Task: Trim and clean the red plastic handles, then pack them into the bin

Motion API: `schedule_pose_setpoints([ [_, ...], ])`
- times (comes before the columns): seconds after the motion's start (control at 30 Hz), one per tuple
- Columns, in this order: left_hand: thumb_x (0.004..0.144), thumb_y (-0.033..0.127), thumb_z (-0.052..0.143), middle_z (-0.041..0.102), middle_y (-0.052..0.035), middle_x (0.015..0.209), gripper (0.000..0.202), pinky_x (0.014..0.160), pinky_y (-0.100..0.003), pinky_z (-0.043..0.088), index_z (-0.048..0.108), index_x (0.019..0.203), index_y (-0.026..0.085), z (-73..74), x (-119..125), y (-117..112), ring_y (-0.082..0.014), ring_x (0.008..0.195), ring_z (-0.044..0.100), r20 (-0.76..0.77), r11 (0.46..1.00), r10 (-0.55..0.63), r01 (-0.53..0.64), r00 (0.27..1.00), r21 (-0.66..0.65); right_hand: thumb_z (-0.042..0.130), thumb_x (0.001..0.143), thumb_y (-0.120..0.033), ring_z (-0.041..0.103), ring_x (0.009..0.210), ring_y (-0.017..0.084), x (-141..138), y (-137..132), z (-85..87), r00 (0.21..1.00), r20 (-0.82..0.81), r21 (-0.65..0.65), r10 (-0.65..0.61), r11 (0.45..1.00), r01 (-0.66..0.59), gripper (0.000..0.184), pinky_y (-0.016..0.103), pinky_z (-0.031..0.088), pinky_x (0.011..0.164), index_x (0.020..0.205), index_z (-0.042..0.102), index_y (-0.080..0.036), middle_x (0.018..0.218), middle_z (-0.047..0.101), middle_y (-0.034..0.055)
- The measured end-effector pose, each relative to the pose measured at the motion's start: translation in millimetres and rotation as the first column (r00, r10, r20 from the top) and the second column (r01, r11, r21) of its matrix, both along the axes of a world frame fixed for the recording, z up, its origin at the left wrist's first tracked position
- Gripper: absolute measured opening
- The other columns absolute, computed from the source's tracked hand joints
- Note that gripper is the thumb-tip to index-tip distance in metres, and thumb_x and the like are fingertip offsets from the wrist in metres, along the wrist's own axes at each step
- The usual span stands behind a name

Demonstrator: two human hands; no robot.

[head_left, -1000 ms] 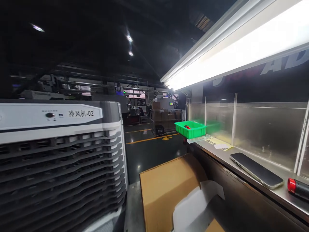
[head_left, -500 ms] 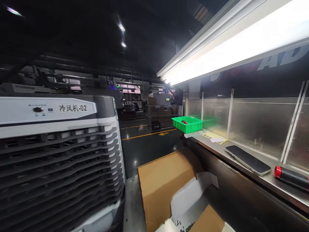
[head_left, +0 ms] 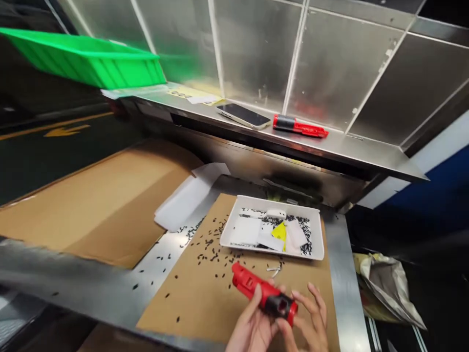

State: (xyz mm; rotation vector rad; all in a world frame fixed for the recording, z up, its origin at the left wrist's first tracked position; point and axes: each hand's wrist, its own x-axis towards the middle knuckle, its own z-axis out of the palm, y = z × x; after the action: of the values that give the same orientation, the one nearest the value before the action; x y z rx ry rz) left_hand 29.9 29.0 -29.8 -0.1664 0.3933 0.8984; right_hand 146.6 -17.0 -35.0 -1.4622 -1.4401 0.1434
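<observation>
My left hand (head_left: 252,318) holds a red and black cylindrical plastic part (head_left: 264,293), with its thumb along the near side. The part lies tilted, its red end up and left, a hole in its black section. My right hand (head_left: 309,318) is at the other end, fingers spread, thumb tip close to or touching the black section; firm contact cannot be made out. Beyond the hands sits a white tray (head_left: 227,234) with many small black pieces, white slips and a yellow paper (head_left: 279,232). It rests on a cardboard sheet (head_left: 205,308) strewn with black pieces.
On the metal shelf (head_left: 351,146) lie a phone (head_left: 245,116) and a second red and black part (head_left: 300,127). A green bin (head_left: 128,71) stands at the shelf's left end. A large cardboard box (head_left: 91,200) is at left, a pale bag (head_left: 388,283) at right.
My view has swung right and down, from the air cooler and aisle to the bench. Both hands and the held red and black part have come into view.
</observation>
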Motion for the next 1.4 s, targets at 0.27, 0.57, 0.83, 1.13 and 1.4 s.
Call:
schedule_pose_setpoints([
  [0.27,0.083,0.034,0.071,0.075,-0.0064,0.103,0.018,0.083,-0.023,0.053,0.076,0.097,0.025,20.4,0,-18,-0.0169,0.097,0.068,0.088,0.986,-0.059,0.044,0.994,0.159,0.065,0.082,-0.023,0.05,0.12,0.033,-7,-17,14.2,0.997,-0.022,0.108,-0.079,0.991,0.081,0.005,0.061,0.037,0.101,0.084,0.065,-0.028,0.107,0.066,0.0057],
  [0.57,0.087,0.039,0.064,0.073,-0.004,0.111,0.023,0.095,-0.027,0.049,0.073,0.105,0.028,24.3,-7,-20,-0.022,0.113,0.063,0.033,0.961,0.012,-0.021,0.999,0.277,0.068,0.082,-0.044,0.043,0.13,0.036,7,-20,27.2,0.999,0.031,0.032,0.019,0.999,-0.02,0.021,0.059,0.037,0.102,0.09,0.062,-0.025,0.125,0.061,0.01],
  [0.83,0.08,0.049,0.068,0.069,-0.0031,0.114,0.032,0.112,-0.046,0.033,0.07,0.104,0.028,36.2,-17,-23,-0.0328,0.124,0.053,-0.229,0.928,0.1,-0.007,0.968,0.374,0.056,0.085,-0.051,0.032,0.139,0.036,0,-26,57.7,0.957,-0.28,-0.234,0.076,0.961,-0.145,0.032,0.06,0.03,0.109,0.095,0.073,-0.026,0.142,0.05,0.009],
  [1.13,0.079,0.048,0.07,0.065,-0.0043,0.115,0.029,0.113,-0.052,0.029,0.068,0.1,0.029,28.5,-2,-30,-0.0359,0.127,0.048,-0.268,0.936,0.081,0.02,0.96,0.353,0.059,0.084,-0.033,0.046,0.13,0.031,1,-14,63.3,0.871,-0.491,-0.376,0.005,0.901,-0.217,0.022,0.052,0.036,0.109,0.095,0.076,-0.025,0.138,0.053,0.011],
  [1.4,0.081,0.048,0.067,0.062,-0.0033,0.123,0.032,0.114,-0.048,0.029,0.065,0.108,0.031,-1.3,-2,-40,-0.0321,0.129,0.046,-0.344,0.928,0.129,0.008,0.93,0.372,0.062,0.081,-0.04,0.046,0.131,0.029,5,-11,67.0,0.742,-0.669,-0.412,-0.049,0.855,-0.315,0.026,0.047,0.039,0.107,0.096,0.077,-0.024,0.135,0.056,0.0117],
])
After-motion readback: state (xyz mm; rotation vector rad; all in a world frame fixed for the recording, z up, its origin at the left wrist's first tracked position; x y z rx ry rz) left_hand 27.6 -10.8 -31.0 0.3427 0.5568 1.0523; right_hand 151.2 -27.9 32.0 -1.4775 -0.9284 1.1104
